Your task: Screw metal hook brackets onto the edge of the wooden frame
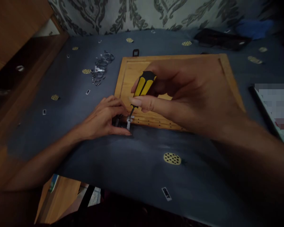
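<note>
My right hand (180, 97) grips a yellow and black screwdriver (144, 83) by its handle, thumb and fingers pressed around it. The shaft slants down to a small silver metal fitting (129, 122) at the near left edge of a wooden board (165, 124). Its tip appears to meet the fitting, though the exact contact is too small to tell. My left hand (106, 116) is closed around that fitting, with the thumb along its near end and the fingers over the board's corner. Several small dark holes run along the board's near edge.
Loose metal fittings (99, 67) and small screws (97, 82) lie left of the board on the blue patterned cloth (137, 167). Behind the board is a small black piece (135, 52). A dark pouch-like item (222, 39) and blue fabric (255, 29) sit at the back right.
</note>
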`<state>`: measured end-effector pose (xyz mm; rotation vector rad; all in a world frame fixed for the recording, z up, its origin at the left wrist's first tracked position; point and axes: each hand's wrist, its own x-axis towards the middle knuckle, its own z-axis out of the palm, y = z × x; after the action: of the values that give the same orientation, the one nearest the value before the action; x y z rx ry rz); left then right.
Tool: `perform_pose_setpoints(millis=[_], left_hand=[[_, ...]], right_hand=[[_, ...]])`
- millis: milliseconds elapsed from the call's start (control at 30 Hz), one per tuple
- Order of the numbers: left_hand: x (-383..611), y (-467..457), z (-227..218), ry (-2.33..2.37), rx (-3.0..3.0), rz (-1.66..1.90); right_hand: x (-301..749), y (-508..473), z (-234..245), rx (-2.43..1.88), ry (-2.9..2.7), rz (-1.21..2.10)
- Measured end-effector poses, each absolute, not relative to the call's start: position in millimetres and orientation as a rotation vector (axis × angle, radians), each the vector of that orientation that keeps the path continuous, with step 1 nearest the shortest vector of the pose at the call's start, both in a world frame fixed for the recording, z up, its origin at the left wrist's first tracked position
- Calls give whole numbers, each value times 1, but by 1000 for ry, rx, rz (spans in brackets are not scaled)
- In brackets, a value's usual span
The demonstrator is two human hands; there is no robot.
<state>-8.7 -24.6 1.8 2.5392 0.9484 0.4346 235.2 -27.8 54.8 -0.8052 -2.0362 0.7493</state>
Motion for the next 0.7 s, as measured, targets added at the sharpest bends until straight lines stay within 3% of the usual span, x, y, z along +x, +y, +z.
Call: perform_pose_setpoints(millis=[400,533,700], left_hand=[[-8,-24,2,913,2542,414],[-9,-23,1,886,2523,443],[-9,-23,1,890,2504,404]], right_hand=[[223,-38,54,-834,-1627,389],[226,-23,44,-868,-1518,461],[242,-16,11,-1013,-1398,793]])
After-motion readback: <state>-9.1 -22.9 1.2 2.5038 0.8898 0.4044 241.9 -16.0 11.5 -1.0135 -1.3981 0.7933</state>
